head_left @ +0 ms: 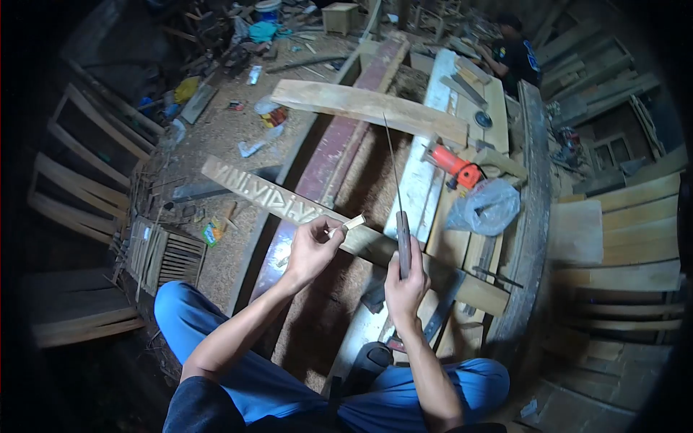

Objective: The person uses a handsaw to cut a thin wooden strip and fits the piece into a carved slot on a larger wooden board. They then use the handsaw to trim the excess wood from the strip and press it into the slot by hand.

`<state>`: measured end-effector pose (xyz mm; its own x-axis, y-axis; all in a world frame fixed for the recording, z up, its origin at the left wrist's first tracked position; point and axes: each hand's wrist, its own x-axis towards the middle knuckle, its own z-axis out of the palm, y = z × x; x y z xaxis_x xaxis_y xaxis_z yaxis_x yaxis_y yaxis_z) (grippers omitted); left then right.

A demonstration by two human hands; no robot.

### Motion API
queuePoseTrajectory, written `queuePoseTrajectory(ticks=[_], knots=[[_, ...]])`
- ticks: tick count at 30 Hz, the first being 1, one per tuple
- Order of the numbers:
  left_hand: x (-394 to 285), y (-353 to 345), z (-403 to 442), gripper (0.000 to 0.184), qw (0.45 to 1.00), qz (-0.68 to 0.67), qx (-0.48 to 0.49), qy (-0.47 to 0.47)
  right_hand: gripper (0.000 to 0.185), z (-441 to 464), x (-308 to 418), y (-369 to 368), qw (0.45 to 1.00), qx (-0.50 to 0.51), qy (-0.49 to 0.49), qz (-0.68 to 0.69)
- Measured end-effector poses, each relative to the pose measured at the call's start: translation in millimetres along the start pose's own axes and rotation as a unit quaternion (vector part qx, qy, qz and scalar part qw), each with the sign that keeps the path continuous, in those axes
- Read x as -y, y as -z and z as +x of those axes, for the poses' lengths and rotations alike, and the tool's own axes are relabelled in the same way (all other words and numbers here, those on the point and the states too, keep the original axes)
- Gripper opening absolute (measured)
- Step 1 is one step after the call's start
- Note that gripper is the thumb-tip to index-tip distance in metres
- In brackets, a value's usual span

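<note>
My left hand [315,250] pinches a small pale wooden piece [354,222] between thumb and fingers. My right hand [408,285] is wrapped around the dark handle of a long thin-bladed tool [398,184]. Its blade points away from me and is seen edge-on, so I cannot tell whether it is a saw or a knife. Blade and wooden piece are apart. Beneath my left hand, a board with raised carved letters [260,196] lies across the bench beams. Farther off, a plain wooden plank [368,108] also crosses the beams.
An orange-red power tool [455,164] and a clear plastic bag [485,208] lie on the bench's right side. Another person [516,54] sits at the upper right. Slatted wooden frames [79,184] stand at left, stacked boards [621,238] at right. Shavings and scraps litter the floor.
</note>
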<state>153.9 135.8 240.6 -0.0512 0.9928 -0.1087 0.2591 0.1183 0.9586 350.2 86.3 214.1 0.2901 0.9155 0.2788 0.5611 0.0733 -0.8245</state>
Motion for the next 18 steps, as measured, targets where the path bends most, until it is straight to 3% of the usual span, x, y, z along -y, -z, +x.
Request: queuePoseTrajectory(ticks=[4, 6, 10, 13, 18], knots=[[-40, 47, -2, 0.019, 0.987, 0.155, -0.038, 0.035, 0.048, -25, 51, 13, 0.990, 0.062, -0.003, 0.128], [-40, 66, -6, 0.018, 0.986, 0.152, -0.067, 0.010, 0.046, -31, 63, 6, 0.988, 0.031, 0.074, 0.133], [-25, 94, -16, 0.018, 0.989, 0.104, -0.106, 0.011, 0.045, -38, 92, -5, 0.983, 0.049, 0.114, 0.137], [-9, 106, -30, 0.018, 0.988, 0.089, -0.122, 0.024, 0.048, -50, 110, -11, 0.977, 0.128, 0.133, 0.108], [38, 143, -28, 0.017, 0.990, 0.044, -0.126, 0.047, 0.048, -77, 115, -47, 0.968, 0.174, 0.166, 0.078]])
